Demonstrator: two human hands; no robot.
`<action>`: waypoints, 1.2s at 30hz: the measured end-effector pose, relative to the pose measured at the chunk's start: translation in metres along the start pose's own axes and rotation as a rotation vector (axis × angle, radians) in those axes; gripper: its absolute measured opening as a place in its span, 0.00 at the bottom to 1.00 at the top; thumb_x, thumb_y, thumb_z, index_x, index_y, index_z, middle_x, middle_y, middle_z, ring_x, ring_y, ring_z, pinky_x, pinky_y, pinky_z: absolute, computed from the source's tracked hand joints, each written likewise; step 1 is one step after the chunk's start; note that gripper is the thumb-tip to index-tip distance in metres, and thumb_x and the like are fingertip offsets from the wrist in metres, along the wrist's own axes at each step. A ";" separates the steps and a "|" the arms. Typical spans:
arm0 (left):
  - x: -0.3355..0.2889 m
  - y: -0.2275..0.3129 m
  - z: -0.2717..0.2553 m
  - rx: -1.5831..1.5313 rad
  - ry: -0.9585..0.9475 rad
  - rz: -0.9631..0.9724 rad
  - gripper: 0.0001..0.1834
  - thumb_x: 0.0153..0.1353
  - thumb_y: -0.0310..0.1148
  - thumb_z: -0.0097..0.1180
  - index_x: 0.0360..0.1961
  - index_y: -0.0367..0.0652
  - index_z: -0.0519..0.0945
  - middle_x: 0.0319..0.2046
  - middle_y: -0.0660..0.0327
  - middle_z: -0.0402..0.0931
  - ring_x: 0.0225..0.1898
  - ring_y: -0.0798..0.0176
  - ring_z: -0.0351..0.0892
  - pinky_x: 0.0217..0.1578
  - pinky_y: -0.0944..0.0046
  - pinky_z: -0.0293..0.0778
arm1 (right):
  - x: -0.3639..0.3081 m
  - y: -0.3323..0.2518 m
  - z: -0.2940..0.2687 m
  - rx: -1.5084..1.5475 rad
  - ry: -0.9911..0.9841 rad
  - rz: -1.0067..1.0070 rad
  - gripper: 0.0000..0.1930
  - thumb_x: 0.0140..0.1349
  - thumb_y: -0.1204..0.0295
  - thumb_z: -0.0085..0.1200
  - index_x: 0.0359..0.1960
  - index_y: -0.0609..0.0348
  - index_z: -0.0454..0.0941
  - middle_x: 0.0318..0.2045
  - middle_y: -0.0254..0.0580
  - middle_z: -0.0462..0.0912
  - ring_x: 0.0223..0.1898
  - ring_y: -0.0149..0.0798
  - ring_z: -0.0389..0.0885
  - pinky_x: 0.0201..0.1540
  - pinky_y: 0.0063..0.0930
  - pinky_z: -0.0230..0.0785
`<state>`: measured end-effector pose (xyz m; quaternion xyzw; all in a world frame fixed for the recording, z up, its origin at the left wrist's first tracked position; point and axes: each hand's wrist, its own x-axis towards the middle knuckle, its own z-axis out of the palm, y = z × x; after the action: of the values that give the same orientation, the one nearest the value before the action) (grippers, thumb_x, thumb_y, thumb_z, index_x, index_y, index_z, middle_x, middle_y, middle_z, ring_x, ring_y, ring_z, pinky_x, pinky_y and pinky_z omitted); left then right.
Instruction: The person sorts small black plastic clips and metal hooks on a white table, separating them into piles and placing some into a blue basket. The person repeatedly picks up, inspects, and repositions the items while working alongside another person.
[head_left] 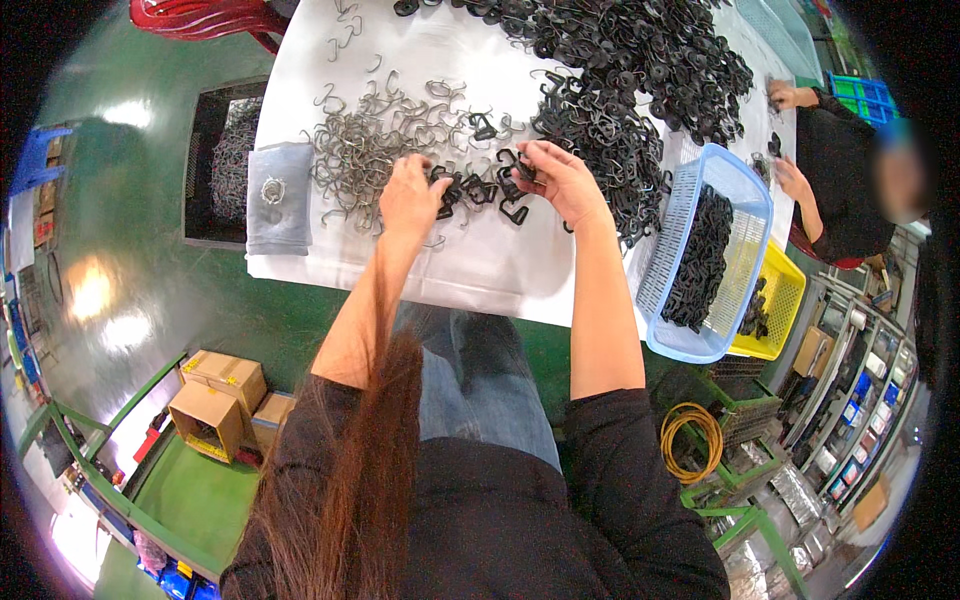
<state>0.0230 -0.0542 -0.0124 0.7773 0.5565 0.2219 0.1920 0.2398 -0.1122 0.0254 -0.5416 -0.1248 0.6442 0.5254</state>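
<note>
My left hand [406, 200] is curled beside the heap of bent silver wire hooks [365, 145]. Its thumb touches the edge of a small group of black plastic buckle-like pieces [482, 190]; what lies between its fingers is hidden. In my right hand [562, 182], fingers and thumb close on a black plastic piece [522, 170] just above the white table [460, 270]. Another black piece [514, 210] lies on the table below that hand. A dense pile of black pieces with wire hooks [600, 130] spreads to the right.
A blue basket [650, 290] of black parts stands at the table's right, against a yellow basket [790, 310]. Round black parts [640, 45] are heaped at the back. Across the right edge, a co-worker's hands [792, 180] handle parts. A grey packet [280, 220] lies left.
</note>
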 end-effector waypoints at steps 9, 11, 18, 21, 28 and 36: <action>0.030 -0.009 -0.030 -0.373 -0.383 -0.302 0.12 0.46 0.32 0.62 0.30 0.36 0.79 0.29 0.55 0.80 0.32 0.63 0.79 0.36 0.65 0.73 | 0.080 0.010 0.056 -1.412 0.480 -0.146 0.23 0.41 0.55 0.66 0.30 0.64 0.80 0.29 0.50 0.81 0.31 0.39 0.81 0.37 0.32 0.70; 0.028 -0.008 -0.034 -0.307 -0.281 -0.167 0.13 0.47 0.37 0.64 0.31 0.39 0.79 0.29 0.56 0.79 0.33 0.60 0.79 0.36 0.63 0.73 | 0.080 0.009 0.057 -1.400 0.403 -0.083 0.24 0.40 0.55 0.67 0.32 0.64 0.79 0.29 0.49 0.81 0.31 0.38 0.80 0.37 0.30 0.70; -0.004 0.020 -0.011 0.022 -0.402 -0.081 0.20 0.44 0.44 0.65 0.35 0.44 0.75 0.36 0.55 0.70 0.38 0.49 0.75 0.35 0.54 0.72 | -0.006 -0.021 0.017 -0.072 0.018 -0.041 0.10 0.52 0.64 0.60 0.30 0.55 0.76 0.21 0.29 0.74 0.27 0.26 0.75 0.26 0.17 0.59; 0.004 0.015 -0.009 -0.255 -0.386 -0.103 0.14 0.47 0.37 0.64 0.32 0.41 0.77 0.31 0.55 0.77 0.33 0.55 0.78 0.34 0.60 0.73 | -0.019 -0.024 0.006 -0.203 0.083 -0.021 0.09 0.54 0.64 0.58 0.30 0.55 0.76 0.21 0.28 0.73 0.25 0.23 0.71 0.22 0.17 0.56; 0.023 -0.009 -0.037 -0.929 -0.532 -0.562 0.10 0.54 0.34 0.61 0.35 0.41 0.81 0.24 0.69 0.76 0.22 0.78 0.69 0.19 0.77 0.61 | -0.011 0.040 0.030 -1.727 0.112 -0.314 0.17 0.44 0.58 0.65 0.30 0.54 0.77 0.24 0.42 0.79 0.29 0.44 0.78 0.31 0.37 0.68; 0.027 -0.016 -0.047 -0.949 -0.529 -0.558 0.10 0.53 0.35 0.62 0.33 0.41 0.81 0.22 0.70 0.75 0.21 0.78 0.68 0.20 0.76 0.61 | -0.039 0.003 -0.021 -0.264 -0.024 -0.009 0.12 0.50 0.65 0.61 0.32 0.58 0.76 0.22 0.32 0.75 0.23 0.27 0.69 0.19 0.18 0.54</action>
<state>-0.0076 -0.0210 0.0216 0.4609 0.5129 0.1862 0.6999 0.2499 -0.1541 0.0373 -0.5978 -0.2174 0.6261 0.4509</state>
